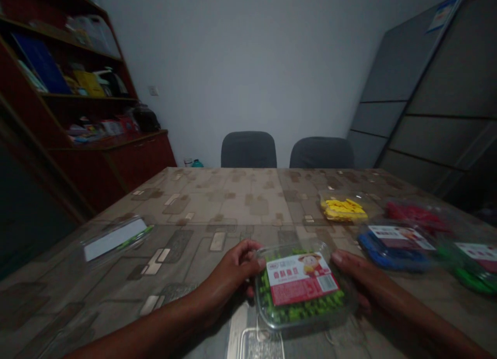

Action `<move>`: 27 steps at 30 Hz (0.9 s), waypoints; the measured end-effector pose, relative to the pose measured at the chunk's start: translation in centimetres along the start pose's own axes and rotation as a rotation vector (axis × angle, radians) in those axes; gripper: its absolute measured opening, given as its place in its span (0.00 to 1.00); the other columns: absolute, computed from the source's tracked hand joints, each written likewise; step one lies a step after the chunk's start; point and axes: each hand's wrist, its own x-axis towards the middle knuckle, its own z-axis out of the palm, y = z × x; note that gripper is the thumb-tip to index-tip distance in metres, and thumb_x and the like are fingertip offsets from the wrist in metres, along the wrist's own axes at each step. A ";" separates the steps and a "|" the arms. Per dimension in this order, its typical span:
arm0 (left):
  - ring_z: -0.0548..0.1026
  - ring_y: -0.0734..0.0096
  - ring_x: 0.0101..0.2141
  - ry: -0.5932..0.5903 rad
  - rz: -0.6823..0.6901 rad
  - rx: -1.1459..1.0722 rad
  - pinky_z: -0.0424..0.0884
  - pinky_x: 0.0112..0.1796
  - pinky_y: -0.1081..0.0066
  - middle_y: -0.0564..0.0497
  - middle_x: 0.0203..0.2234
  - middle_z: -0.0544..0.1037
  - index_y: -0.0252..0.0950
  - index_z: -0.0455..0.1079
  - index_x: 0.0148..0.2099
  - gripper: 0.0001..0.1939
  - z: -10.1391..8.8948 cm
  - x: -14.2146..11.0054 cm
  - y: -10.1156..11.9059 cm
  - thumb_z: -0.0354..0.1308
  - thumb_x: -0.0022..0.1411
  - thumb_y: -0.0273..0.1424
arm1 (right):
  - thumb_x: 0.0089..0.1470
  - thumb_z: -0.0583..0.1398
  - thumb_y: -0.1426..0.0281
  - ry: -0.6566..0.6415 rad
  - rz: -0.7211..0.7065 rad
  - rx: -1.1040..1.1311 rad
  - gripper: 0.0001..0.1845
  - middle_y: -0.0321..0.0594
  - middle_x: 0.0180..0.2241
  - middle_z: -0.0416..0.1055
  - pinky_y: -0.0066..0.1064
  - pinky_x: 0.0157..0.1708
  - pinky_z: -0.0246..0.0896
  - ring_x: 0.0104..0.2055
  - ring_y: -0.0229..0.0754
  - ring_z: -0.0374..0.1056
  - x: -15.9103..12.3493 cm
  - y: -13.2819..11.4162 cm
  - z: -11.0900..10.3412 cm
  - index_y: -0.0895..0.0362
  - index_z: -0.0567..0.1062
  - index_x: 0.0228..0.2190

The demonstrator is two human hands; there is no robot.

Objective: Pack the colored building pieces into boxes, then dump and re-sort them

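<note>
The left fingers [250,253] curl closed on one side of a clear tub of green peas [298,278], and the right fingers [341,258] lie nearly straight against its opposite rim, bracing the tub between both hands. Farther along the desk [233,203], a blue tub [396,247], a red tub [415,212], a yellow tub [344,209] and a green tub [471,266] sit grouped rightward, while a flat clear lid [114,240] lies apart at left.

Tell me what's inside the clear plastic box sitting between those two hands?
Small green pieces fill the clear plastic box. The red-and-white label on top hides the middle, and the left hand and right hand cover its edges, so nothing there can be seen.
</note>
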 end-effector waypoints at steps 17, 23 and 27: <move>0.72 0.78 0.21 0.061 -0.175 -0.123 0.65 0.21 0.80 0.52 0.23 0.75 0.32 0.68 0.30 0.15 -0.6 -0.4 5.3 0.72 0.44 0.24 | 0.54 0.58 0.41 0.064 -0.169 -0.010 0.28 0.31 0.17 0.61 0.27 0.21 0.56 0.20 0.36 0.58 1.4 -2.3 -0.5 0.54 0.69 0.25; 0.69 0.80 0.19 0.151 -0.095 -0.111 0.66 0.20 0.82 0.55 0.19 0.73 0.31 0.70 0.27 0.11 -1.2 0.6 8.7 0.71 0.45 0.21 | 0.59 0.60 0.55 0.200 -0.398 -0.527 0.19 0.45 0.47 0.75 0.43 0.50 0.62 0.48 0.51 0.69 2.1 -0.1 -1.3 0.52 0.78 0.47; 0.69 0.80 0.20 0.097 -0.154 -0.124 0.67 0.21 0.82 0.54 0.20 0.73 0.31 0.70 0.25 0.11 -1.9 0.6 8.0 0.71 0.45 0.21 | 0.57 0.62 0.63 -0.014 -0.484 -0.702 0.14 0.44 0.51 0.74 0.49 0.60 0.52 0.56 0.54 0.64 1.8 1.5 -0.8 0.47 0.81 0.44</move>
